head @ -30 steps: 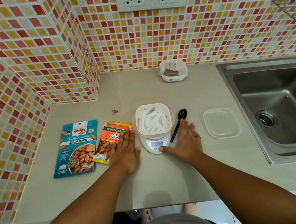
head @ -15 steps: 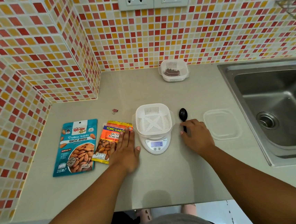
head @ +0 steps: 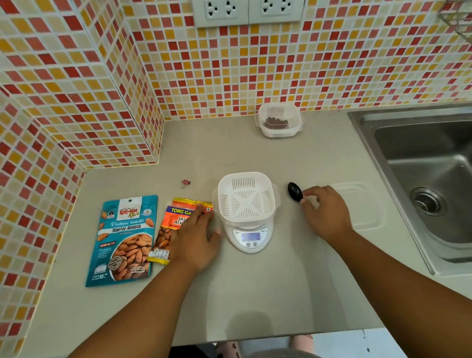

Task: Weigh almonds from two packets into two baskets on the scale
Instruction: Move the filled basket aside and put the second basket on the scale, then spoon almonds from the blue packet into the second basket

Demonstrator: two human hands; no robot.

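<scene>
An empty white basket [head: 246, 198] sits on the small white scale [head: 250, 239] at the counter's middle. A second white basket [head: 279, 119] with brown almonds inside stands by the back wall. The teal almond packet [head: 125, 241] lies flat at the left, the orange almond packet [head: 176, 228] beside it. My left hand [head: 198, 238] rests flat, fingers apart, over the orange packet's right edge. My right hand [head: 326, 213] is closed over the handle of the black spoon [head: 294, 191], whose bowl shows right of the scale.
A clear plastic lid [head: 361, 204] lies right of my right hand. The steel sink [head: 445, 176] fills the right side. A small pink binder clip [head: 185, 182] lies behind the packets. The tiled wall juts out at the left, and the counter's front edge is close to me.
My right hand left the scale's front, moved right and closed over the spoon's handle, turning the spoon more upright. My left hand stayed on the orange packet.
</scene>
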